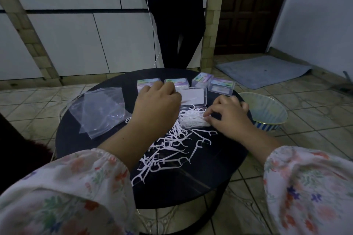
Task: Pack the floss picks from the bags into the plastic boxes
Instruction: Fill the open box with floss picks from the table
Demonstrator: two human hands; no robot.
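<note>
Several loose white floss picks (168, 150) lie scattered across the round black table (210, 173). An open clear plastic box sits mid-table: its base (191, 119) is heaped with picks and its lid (194, 94) lies flat behind. My left hand (156, 103) hovers at the lid's left edge with fingers curled, and a single floss pick (190, 100) pokes out from its fingertips over the lid. My right hand (227, 114) pinches the picks at the right end of the base. Empty clear bags (103, 108) lie at the table's left.
Several closed, labelled boxes (176, 82) line the table's far edge, one (202, 79) tilted. A striped bowl (267, 112) stands on the tiled floor right of the table. A person in black (172, 25) stands behind the table. A grey mat (263, 70) lies beyond.
</note>
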